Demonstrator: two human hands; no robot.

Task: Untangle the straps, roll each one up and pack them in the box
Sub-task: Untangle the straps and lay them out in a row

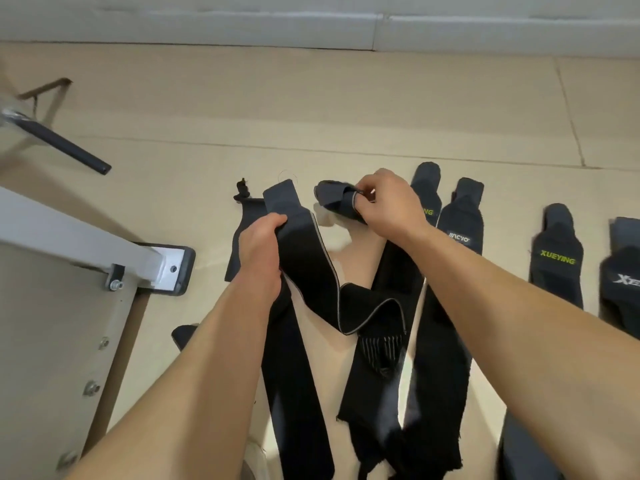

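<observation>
1. While holding black strap (pixel 304 258) above the floor (pixel 346 116), clamps it in curled left grip (pixel 261 247) for tension.
2. Pinches a folded end (pixel 334 195) in right grip (pixel 391 202), likely to start the roll.
3. Has other straps (pixel 557 258) flat alongside; no box visible.

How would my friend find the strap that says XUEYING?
Look at the tan floor, where dark straps lie in a row. Go right from the right hand, past the strap with the grey logo. The next strap is it: only this one shows the whole word XUEYING in yellow-green letters.
</observation>
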